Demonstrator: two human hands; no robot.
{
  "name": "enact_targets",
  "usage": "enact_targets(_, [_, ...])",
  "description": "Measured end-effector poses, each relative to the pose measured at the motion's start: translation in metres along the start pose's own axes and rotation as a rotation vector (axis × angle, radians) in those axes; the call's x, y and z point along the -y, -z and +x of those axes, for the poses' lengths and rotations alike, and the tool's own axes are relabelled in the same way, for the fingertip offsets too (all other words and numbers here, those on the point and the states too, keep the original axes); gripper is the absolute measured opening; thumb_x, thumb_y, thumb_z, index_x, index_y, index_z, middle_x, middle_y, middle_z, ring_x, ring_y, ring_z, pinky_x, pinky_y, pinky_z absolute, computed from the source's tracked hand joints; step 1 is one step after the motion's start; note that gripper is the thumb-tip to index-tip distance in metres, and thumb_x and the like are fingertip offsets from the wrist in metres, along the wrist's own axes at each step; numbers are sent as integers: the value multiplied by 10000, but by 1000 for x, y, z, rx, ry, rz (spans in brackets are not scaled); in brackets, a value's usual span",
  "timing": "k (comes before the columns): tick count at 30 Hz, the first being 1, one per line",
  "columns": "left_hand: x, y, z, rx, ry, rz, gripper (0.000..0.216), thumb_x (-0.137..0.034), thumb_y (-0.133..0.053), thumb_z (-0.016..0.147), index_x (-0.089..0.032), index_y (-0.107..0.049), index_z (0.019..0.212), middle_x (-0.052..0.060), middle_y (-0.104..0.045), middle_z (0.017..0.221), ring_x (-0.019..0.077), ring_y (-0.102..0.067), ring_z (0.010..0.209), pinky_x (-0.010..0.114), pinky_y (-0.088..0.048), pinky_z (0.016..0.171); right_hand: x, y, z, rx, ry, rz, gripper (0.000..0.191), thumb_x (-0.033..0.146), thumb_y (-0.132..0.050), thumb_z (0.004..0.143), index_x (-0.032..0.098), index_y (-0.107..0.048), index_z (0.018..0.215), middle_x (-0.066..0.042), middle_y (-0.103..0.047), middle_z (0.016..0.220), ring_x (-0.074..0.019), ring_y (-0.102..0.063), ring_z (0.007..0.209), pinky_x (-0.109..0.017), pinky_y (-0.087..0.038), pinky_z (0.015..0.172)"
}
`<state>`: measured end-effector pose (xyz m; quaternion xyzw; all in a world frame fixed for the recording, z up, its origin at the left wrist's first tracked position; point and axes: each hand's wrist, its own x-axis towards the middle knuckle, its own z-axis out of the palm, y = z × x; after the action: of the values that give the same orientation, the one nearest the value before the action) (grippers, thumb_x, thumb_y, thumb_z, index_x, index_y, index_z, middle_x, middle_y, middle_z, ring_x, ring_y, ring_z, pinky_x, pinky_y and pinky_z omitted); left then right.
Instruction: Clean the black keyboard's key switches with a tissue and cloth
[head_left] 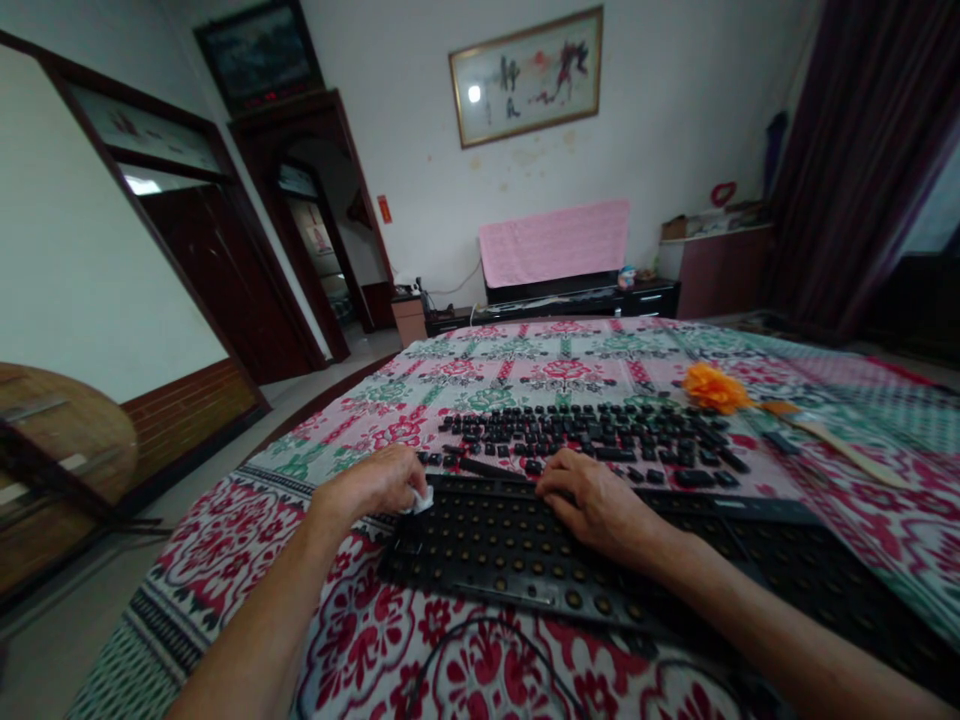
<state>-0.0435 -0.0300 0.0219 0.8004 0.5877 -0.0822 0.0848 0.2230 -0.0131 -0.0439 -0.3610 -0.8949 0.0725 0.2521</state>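
A black keyboard [517, 560] with its keycaps off lies on the patterned cloth, rows of round key seats showing. My left hand [386, 480] is closed on a crumpled white tissue [422, 500] and presses it to the keyboard's upper left corner. Bent over the keyboard's far edge near its middle, my right hand [592, 500] grips the board. Its forearm hides part of the right side. Just beyond the keyboard, many loose black keycaps [555, 430] sit in rough rows on the cloth.
An orange pompom flower [712, 388] and a brush with a pale handle [847, 447] lie at the right. A black cable [480, 622] loops across the cloth in front of the keyboard. The flowered tablecloth [480, 350] covers the table, with a low black cabinet [652, 300] behind it.
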Motion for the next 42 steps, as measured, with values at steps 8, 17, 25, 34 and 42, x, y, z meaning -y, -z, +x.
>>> enact_targets(8, [15,1,1,-114,-1,31,276,-172,-488,613,-242,-659,817,-11,-650,766,130,-557,719,210,-393,645,-1,-1,1,-15,8,5,195,167,-433,758,182,-624,795,-60,-522,835,-157,-482,797,-295,-379,758])
enact_targets(17, [10,-7,7,-76,-20,68,319,-129,-479,573,-249,-675,793,0,-666,745,137,-573,713,205,-401,627,0,0,1,-8,-3,9,194,170,-435,755,185,-623,799,-61,-524,849,-158,-485,801,-299,-386,758])
enact_targets(25, [12,-3,5,-110,48,23,270,-184,-493,621,-250,-660,823,3,-661,751,129,-577,686,196,-375,570,1,1,0,-6,-8,5,200,173,-429,761,187,-624,800,-60,-522,847,-160,-483,812,-295,-385,757])
enact_targets(34, [-5,-7,7,-71,-12,25,249,-169,-492,629,-244,-662,795,-2,-649,741,143,-563,728,218,-389,646,-1,-1,0,-10,-7,-1,192,172,-433,758,186,-619,806,-59,-524,841,-161,-486,808,-299,-386,756])
enact_targets(42, [-30,-15,16,-191,-257,2,260,-202,-457,702,-257,-642,876,14,-623,800,151,-540,779,250,-385,719,0,0,1,-2,7,8,194,169,-427,766,186,-617,798,-54,-520,836,-155,-479,804,-287,-385,747])
